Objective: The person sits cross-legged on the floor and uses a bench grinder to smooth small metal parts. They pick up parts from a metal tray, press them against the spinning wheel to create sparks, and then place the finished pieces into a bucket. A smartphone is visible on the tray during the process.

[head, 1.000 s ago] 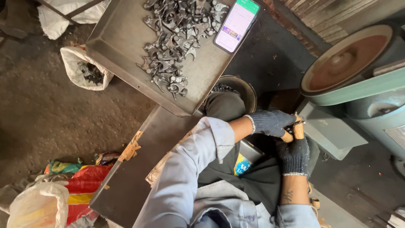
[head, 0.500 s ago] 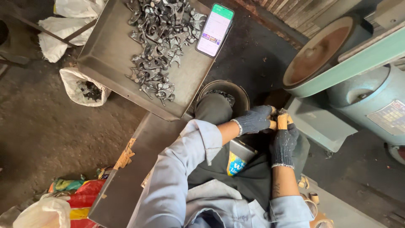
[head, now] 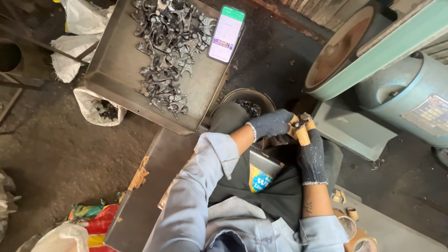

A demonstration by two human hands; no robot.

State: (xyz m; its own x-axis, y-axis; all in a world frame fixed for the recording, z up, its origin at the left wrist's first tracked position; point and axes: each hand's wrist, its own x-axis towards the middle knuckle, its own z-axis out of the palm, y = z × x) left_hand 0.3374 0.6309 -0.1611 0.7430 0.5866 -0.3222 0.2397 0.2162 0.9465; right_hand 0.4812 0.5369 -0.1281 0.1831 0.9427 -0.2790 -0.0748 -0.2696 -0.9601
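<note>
Both my hands wear dark knit gloves and meet in front of my lap. My left hand (head: 270, 124) and my right hand (head: 311, 154) together grip a small dark metal part (head: 298, 125); tan wrapped fingertips close around it. It is held just below the brown grinding disc (head: 337, 51) of a teal machine, apart from the disc. A round bowl (head: 233, 95) of dark parts sits just behind my left hand.
A grey metal tray (head: 116, 79) with a heap of several dark metal parts (head: 165, 56) and a lit phone (head: 226, 33) stands to the left. White bags (head: 93, 108) lie on the dirt floor. A teal motor housing (head: 410, 93) is at the right.
The view has swung to the right, so the tray and phone sit further left in frame. Both hands stay closed on the small part, still near the disc.
</note>
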